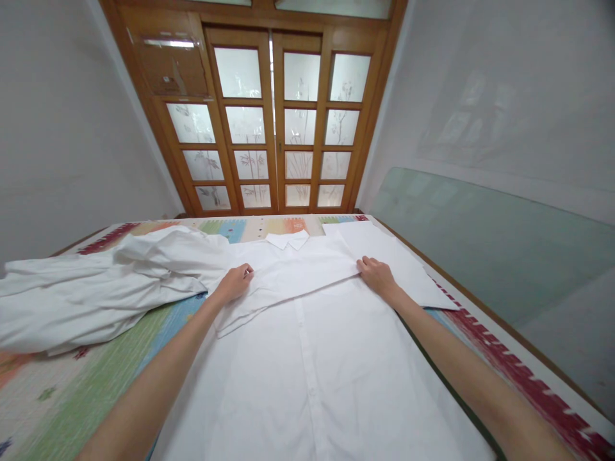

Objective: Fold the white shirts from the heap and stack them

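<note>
Room: pale walls, with a wooden door (273, 121) of frosted glass panes at the far end and a greenish glass panel (490, 243) leaning along the right wall.
Surface: bed or mat under a striped, many-coloured cover (81, 378), green and blue on the left, red pattern along the right edge.
Shirt: white shirt (307, 358) lies flat, button placket up the middle, collar (288, 240) at the far end pointing to the door.
Sleeve: one sleeve (288, 275) is folded across the chest, running from the right hand down-left to the left hand.
Left hand: left hand (235, 282) rests on the folded sleeve near its left end, fingers curled and pinching the cloth at the fingertips.
Right hand: right hand (377, 275) presses palm-down on the shirt at its right shoulder, where the sleeve folds over; fingers bent, knuckles up, whether they nip the cloth cannot be told.
Other cloth: second white garment (96, 288) lies rumpled on the left of the cover, touching the shirt's left shoulder.
Flat piece: white flat cloth (394, 256) lies just beside the right hand, toward the right edge.
</note>
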Motion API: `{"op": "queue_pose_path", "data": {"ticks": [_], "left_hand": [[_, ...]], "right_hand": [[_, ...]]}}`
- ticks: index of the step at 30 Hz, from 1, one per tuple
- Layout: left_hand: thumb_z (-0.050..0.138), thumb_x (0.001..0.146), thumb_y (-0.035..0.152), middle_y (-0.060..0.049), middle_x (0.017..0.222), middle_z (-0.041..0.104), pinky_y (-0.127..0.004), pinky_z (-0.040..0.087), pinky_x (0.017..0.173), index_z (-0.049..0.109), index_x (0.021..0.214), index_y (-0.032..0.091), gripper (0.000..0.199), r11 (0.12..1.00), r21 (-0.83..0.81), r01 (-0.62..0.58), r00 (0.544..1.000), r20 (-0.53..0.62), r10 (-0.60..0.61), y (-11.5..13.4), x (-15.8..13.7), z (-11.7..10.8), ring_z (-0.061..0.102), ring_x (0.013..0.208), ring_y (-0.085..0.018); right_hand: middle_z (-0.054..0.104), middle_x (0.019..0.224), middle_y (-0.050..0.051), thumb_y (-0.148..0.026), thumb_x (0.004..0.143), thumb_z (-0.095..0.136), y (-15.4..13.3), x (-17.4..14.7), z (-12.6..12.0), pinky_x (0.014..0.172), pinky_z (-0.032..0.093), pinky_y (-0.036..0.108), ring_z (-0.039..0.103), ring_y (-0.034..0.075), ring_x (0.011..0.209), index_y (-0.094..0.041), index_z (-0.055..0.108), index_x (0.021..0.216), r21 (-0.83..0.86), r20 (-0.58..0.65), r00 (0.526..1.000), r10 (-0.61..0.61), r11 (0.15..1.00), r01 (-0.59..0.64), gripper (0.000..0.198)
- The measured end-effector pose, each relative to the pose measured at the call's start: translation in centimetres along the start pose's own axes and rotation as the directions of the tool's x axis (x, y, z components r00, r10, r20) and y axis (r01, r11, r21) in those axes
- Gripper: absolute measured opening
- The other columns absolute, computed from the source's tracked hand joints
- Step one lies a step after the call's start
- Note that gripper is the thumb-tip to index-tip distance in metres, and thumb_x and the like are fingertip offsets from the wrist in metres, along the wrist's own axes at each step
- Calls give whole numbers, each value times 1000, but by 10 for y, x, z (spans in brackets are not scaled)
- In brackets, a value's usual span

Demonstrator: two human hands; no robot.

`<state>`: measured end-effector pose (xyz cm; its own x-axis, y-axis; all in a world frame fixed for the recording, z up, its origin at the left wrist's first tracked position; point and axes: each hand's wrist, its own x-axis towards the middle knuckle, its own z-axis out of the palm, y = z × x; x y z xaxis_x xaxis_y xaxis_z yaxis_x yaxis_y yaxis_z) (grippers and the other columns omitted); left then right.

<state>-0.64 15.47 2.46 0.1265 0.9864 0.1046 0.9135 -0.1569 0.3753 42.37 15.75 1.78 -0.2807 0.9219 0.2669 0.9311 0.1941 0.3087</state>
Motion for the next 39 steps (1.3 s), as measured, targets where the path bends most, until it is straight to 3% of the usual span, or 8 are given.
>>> {"op": "queue_pose_path", "data": {"ticks": [7, 12, 21, 27, 29, 33, 36, 39], "left_hand": [[40, 87, 25, -9, 99, 70, -29, 44, 82, 63, 99, 19, 27, 998, 59, 27, 999, 32, -29, 9, 4, -6, 64, 95, -22], [42, 86, 27, -11, 97, 71, -29, 44, 79, 63, 96, 18, 26, 996, 80, 36, 996, 79, -42, 12, 8, -7, 65, 93, -23], [41, 91, 33, -13, 103, 70, -31, 43, 80, 62, 102, 17, 29, 987, 151, 56, 988, 137, -77, 14, 6, -2, 64, 98, -25], [39, 93, 34, -12, 104, 70, -29, 42, 80, 61, 105, 17, 30, 987, 156, 38, 987, 150, -62, 9, 8, 1, 64, 97, -24], [39, 94, 34, -12, 103, 70, -30, 42, 80, 61, 105, 17, 30, 988, 150, 34, 988, 146, -56, 8, 8, 2, 64, 97, -24], [39, 93, 35, -12, 105, 70, -30, 42, 80, 61, 105, 17, 31, 990, 132, 43, 986, 151, -63, 8, 7, 1, 64, 97, -24], [39, 93, 36, -11, 107, 69, -31, 42, 80, 61, 104, 17, 31, 991, 121, 64, 985, 150, -82, 10, 7, 1, 63, 99, -25], [38, 93, 36, -11, 107, 69, -32, 42, 79, 61, 104, 18, 31, 988, 130, 88, 985, 136, -106, 13, 5, 0, 63, 100, -25]], "right_hand": [[67, 95, 16, -14, 89, 45, -1, 5, 1, 62, 43, 28, 65, 26, 86, -12, 65, 96, -28, 38, 990, 134, 991, -133, 21], [67, 102, 17, -9, 90, 40, -10, 14, -2, 62, 45, 29, 66, 27, 88, -12, 62, 110, -24, -5, 993, 119, 993, -119, 30], [70, 94, 21, -8, 90, 39, -8, 20, -4, 65, 49, 33, 69, 29, 86, -8, 67, 99, -55, 99, 988, 119, 992, -114, 29], [70, 96, 22, -6, 89, 38, 0, 12, -7, 70, 51, 34, 70, 29, 86, -1, 57, 125, -42, 150, 988, 29, 999, -22, 41], [70, 104, 20, -9, 86, 45, 11, 13, -13, 75, 52, 36, 69, 29, 91, -5, 53, 133, 33, 199, 980, 0, 999, -6, 47], [68, 119, 8, -18, 77, 60, 40, 34, -33, 85, 51, 30, 68, 21, 92, -19, 54, 136, 391, 288, 947, -142, 920, 19, 59], [64, 127, 7, -17, 80, 55, 40, 62, -38, 91, 49, 30, 67, 19, 91, -18, 60, 128, 488, 170, 978, -121, 872, 23, 49], [63, 128, 8, -14, 85, 47, 17, 91, -29, 100, 44, 32, 63, 20, 106, -16, 64, 122, 480, 81, 992, -95, 876, 44, 40]]}}
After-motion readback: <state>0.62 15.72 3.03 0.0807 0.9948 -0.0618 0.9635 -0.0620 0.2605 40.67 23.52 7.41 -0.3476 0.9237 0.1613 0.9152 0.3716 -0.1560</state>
